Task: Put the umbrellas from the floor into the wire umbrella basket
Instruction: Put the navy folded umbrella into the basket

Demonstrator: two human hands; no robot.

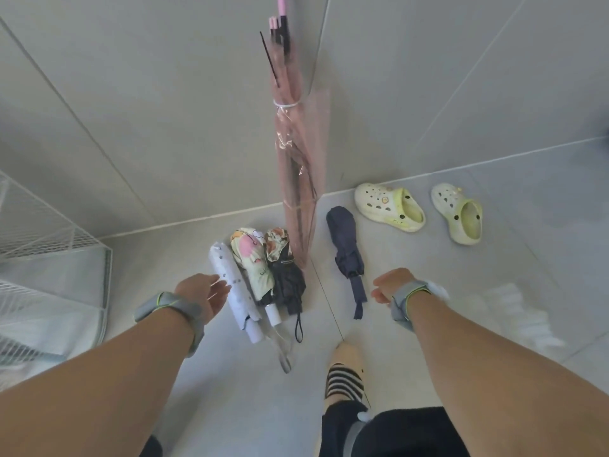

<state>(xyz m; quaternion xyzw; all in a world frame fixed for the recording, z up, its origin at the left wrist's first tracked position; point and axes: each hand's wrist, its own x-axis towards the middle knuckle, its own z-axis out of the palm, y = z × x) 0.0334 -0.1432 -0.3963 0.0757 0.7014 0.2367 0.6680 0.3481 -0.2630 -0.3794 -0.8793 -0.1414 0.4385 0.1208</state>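
An open left hand [206, 293] hovers beside the white folding umbrella [235, 291] on the floor [428, 308]; the right hand [390, 285] hangs loosely curled, empty, near a navy folding umbrella [346, 245].

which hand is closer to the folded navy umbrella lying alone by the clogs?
Right. The right hand hovers just right of the folded navy umbrella's handle; the left hand is across the umbrella cluster, beside the white star-print umbrella.
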